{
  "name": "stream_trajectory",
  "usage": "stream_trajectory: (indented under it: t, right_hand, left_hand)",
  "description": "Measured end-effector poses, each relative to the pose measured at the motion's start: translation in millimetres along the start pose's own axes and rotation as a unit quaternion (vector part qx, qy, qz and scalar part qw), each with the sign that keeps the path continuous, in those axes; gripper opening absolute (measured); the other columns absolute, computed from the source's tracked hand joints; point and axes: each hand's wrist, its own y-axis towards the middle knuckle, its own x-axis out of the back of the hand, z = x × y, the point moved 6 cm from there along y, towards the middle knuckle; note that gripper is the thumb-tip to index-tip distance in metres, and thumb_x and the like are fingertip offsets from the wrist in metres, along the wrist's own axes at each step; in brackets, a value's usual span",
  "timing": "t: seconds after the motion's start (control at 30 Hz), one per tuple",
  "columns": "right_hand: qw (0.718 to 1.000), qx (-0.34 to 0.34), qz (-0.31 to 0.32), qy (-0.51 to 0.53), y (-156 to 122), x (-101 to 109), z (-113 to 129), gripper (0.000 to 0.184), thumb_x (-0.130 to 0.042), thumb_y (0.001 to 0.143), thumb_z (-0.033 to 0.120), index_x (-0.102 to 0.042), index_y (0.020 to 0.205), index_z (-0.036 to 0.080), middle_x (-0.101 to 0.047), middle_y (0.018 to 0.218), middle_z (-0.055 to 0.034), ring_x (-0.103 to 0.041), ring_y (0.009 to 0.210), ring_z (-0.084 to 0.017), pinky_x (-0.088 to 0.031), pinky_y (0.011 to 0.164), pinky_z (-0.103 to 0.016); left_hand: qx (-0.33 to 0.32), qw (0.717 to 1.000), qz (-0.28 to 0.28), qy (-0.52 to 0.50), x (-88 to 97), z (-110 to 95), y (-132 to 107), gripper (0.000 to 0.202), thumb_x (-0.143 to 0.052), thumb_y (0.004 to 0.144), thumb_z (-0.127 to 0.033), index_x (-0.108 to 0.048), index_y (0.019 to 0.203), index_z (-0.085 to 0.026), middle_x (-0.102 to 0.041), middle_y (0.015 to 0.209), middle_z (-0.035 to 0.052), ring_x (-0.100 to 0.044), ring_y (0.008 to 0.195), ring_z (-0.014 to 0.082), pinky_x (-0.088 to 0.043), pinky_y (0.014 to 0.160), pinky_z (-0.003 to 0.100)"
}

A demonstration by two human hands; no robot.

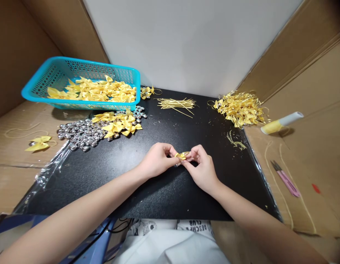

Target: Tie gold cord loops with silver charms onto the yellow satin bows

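Over the middle of the black table, my left hand (159, 159) pinches a small yellow ribbon bow (182, 156) between thumb and forefinger. My right hand (201, 167) meets it from the other side, its fingertips closed at the bow and a loop of gold tie. A shiny silver bit shows just under the bow, partly hidden by my fingers. Past my hands lies a bundle of gold twist ties (177, 104). Left of them are a heap of silver bells (82, 134) and loose yellow bows (122, 124).
A blue basket (35, 91) of yellow bows stands at the back left. Finished-looking bows with gold loops (238, 108) are piled at the back right, near tie scraps (236, 141). Pink thread snips (287, 179) and a rolled tube (282, 123) lie on cardboard at right.
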Motion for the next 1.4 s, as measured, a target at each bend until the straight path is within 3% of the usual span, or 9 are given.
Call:
stream_trajectory:
  t: [0.3, 0.7, 0.9, 1.13, 1.4]
  right_hand:
    - [0.999, 0.025, 0.009, -0.028, -3, 1, 5, 0.025, -0.065, 0.08, 0.021, -0.043, 0.069, 0.022, -0.059, 0.069, 0.0011, -0.065, 0.069, -0.016, -0.054, 0.069, -0.03]
    - [0.999, 0.024, 0.006, -0.035, -1, -1, 7, 0.025, -0.064, 0.079, 0.021, -0.041, 0.069, 0.023, -0.055, 0.067, 0.0027, -0.064, 0.065, -0.015, -0.054, 0.066, -0.028]
    - [0.997, 0.027, 0.013, -0.064, -1, -1, 6, 0.022, -0.063, 0.08, 0.022, -0.043, 0.07, 0.022, -0.056, 0.066, 0.0025, -0.064, 0.065, -0.015, -0.054, 0.068, -0.028]
    - [0.999, 0.007, 0.008, -0.041, 0, -1, 4, 0.021, -0.065, 0.078, 0.022, -0.045, 0.072, 0.022, -0.058, 0.067, 0.0018, -0.065, 0.065, -0.015, -0.054, 0.066, -0.028]
    - [0.998, -0.021, 0.01, 0.061, 1, -3, 9, 0.017, -0.067, 0.075, 0.021, -0.05, 0.078, 0.022, -0.063, 0.072, 0.0019, -0.063, 0.063, -0.013, -0.054, 0.063, -0.025]
  left_hand:
    - [0.005, 1.0, -0.001, -0.029, 0.4, 1, -1, 0.012, -0.071, 0.064, -0.021, -0.061, 0.058, -0.016, -0.069, 0.06, 0.0007, -0.061, 0.058, 0.0131, -0.043, 0.058, 0.023]
    - [-0.008, 0.999, 0.004, 0.034, 0.6, 2, 2, 0.019, -0.069, 0.065, -0.032, -0.061, 0.059, -0.016, -0.07, 0.063, 0.0032, -0.062, 0.059, 0.0151, -0.044, 0.057, 0.024]
    - [-0.009, 0.999, -0.007, 0.049, 1.1, 6, 2, 0.016, -0.069, 0.065, -0.03, -0.063, 0.06, -0.016, -0.07, 0.061, 0.0026, -0.061, 0.056, 0.0145, -0.043, 0.055, 0.023]
    - [-0.003, 1.0, -0.007, -0.004, 1.5, 4, 2, 0.016, -0.071, 0.064, -0.027, -0.062, 0.06, -0.016, -0.07, 0.062, 0.0019, -0.061, 0.057, 0.0134, -0.042, 0.056, 0.022]
    - [-0.003, 0.994, -0.013, -0.11, 5.0, -6, -4, 0.021, -0.074, 0.066, -0.03, -0.059, 0.063, -0.015, -0.067, 0.063, 0.0001, -0.057, 0.057, 0.0107, -0.042, 0.06, 0.023]
